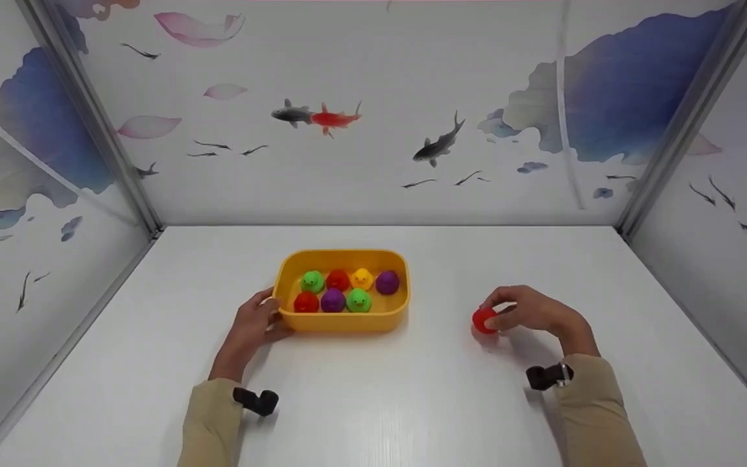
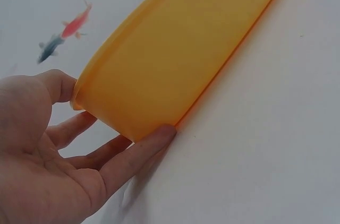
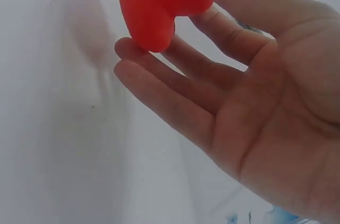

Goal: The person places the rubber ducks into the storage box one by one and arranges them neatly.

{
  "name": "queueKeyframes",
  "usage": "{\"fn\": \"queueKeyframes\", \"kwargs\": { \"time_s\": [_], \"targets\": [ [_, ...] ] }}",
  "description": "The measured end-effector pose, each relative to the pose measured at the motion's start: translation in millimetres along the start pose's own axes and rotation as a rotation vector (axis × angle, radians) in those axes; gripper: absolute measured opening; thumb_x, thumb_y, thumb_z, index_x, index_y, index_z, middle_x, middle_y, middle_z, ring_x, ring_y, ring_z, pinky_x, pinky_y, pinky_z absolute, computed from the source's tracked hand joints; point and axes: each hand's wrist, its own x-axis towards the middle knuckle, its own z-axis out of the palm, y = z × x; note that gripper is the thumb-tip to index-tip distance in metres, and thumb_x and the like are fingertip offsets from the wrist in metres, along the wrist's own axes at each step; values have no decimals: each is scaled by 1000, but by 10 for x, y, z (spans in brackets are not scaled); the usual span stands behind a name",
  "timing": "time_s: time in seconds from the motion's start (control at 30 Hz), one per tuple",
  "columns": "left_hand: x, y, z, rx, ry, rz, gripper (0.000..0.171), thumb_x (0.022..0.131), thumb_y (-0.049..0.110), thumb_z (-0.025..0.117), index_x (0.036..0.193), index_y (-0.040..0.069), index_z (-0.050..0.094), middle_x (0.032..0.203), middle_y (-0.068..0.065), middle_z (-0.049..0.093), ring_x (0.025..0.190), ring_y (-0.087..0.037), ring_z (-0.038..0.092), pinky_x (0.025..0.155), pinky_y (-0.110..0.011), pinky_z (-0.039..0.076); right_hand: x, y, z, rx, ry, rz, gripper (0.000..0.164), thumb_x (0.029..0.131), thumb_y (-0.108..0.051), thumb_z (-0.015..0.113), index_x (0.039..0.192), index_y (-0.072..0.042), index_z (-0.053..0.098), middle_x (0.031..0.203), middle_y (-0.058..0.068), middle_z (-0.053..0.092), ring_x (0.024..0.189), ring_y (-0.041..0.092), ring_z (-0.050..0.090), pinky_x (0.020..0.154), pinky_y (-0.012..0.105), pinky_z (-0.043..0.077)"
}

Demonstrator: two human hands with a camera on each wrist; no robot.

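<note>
A yellow rectangular box [image 1: 340, 322] stands on the white table, holding several small rubber ducks in green, red, yellow and purple. My left hand [image 1: 253, 324] grips its left end. In the left wrist view, the thumb [image 2: 59, 83] is at the box's rim and the other fingers lie against its end and lower edge. To the right of the box, my right hand [image 1: 532, 311] pinches a red rubber duck [image 1: 482, 319] between thumb and fingers, close over the table. In the right wrist view, part of this red duck [image 3: 151, 1] is cut off at the top.
The white table [image 1: 373, 395] is enclosed by printed panels at the back [image 1: 360, 181] and on both sides, with metal posts at the corners. A small black camera [image 1: 258, 401] sits at the left wrist, and another black camera [image 1: 548, 376] at the right.
</note>
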Motion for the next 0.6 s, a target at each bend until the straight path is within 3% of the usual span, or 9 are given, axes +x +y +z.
{"fn": "queueKeyframes", "kwargs": {
  "time_s": [0.17, 0.6],
  "targets": [
    [-14, 8, -10, -6, -5, 8, 53, 105, 27, 44, 156, 17, 33, 151, -14, 47, 125, -28, 58, 96, -35, 59, -4, -97, -8, 15, 3, -45, 33, 90, -23, 73, 121, -14, 63, 131, 11, 59, 121, 30, 54, 94, 39, 54],
    [-11, -10, -8, -18, 0, 7, 52, 105, 28, 45, 155, 18, 36, 151, -12, 48, 126, -28, 58, 96, -36, 58, 18, -437, 68, 18, 69, -57, 39, 90, -30, 74, 124, -12, 67, 131, 15, 62, 112, 26, 63, 101, 48, 54]
  ]
}}
